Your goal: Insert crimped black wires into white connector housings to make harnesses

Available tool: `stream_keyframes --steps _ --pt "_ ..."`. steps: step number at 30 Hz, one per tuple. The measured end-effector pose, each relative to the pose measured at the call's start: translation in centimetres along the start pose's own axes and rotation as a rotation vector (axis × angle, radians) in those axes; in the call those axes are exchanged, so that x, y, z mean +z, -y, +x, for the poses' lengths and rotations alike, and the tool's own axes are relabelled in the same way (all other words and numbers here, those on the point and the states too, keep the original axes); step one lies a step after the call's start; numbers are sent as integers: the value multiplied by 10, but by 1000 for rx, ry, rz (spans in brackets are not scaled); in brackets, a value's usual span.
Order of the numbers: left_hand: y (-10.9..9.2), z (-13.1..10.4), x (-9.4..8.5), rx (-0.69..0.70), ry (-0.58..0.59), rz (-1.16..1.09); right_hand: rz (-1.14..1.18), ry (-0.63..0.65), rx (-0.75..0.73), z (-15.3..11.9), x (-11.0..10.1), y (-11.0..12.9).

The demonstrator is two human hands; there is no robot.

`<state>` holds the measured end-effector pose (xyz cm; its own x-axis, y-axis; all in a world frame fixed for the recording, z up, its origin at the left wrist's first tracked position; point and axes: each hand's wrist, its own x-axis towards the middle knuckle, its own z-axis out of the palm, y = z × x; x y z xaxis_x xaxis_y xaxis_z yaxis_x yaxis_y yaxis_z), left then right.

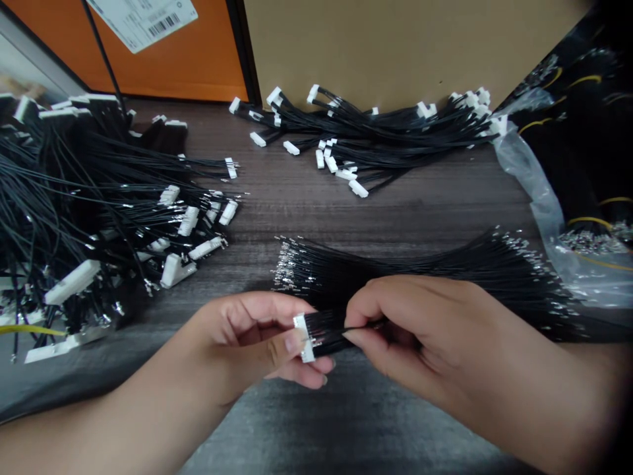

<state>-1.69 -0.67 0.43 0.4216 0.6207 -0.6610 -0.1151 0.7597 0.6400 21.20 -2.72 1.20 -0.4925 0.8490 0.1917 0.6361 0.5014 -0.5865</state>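
Near the middle, my left hand [262, 343] grips a white connector [307, 349] between thumb and fingers. Several black wires run from the connector to the right, toward my other hand. My right hand [420, 330] is closed in a pinch on a black wire [353, 328] just right of the connector; its lower fingers are curled and partly hidden. A wide bundle of loose black wires [395, 264] with silvery metal ends lies right behind both hands, partly covered by my right hand.
At the left lies a heap of black wires [74, 178] with white connectors. More connectored cables [386, 128] lie at the back, before a cardboard box [395, 53] and an orange box [163, 72]. Clear plastic [539, 191] and banded wire bundles [588, 171] are at right.
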Motion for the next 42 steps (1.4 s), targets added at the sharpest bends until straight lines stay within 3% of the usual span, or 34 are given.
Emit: stream_keyframes --steps 11,23,35,42 --pt "1 2 -2 1 20 -26 -8 91 0 4 -3 0" --pt "1 3 2 5 57 -1 169 160 128 5 0 0" --pt "0 0 0 10 30 -10 130 109 64 6 4 3" --pt "-1 0 -1 17 49 12 -31 113 -69 4 4 0"
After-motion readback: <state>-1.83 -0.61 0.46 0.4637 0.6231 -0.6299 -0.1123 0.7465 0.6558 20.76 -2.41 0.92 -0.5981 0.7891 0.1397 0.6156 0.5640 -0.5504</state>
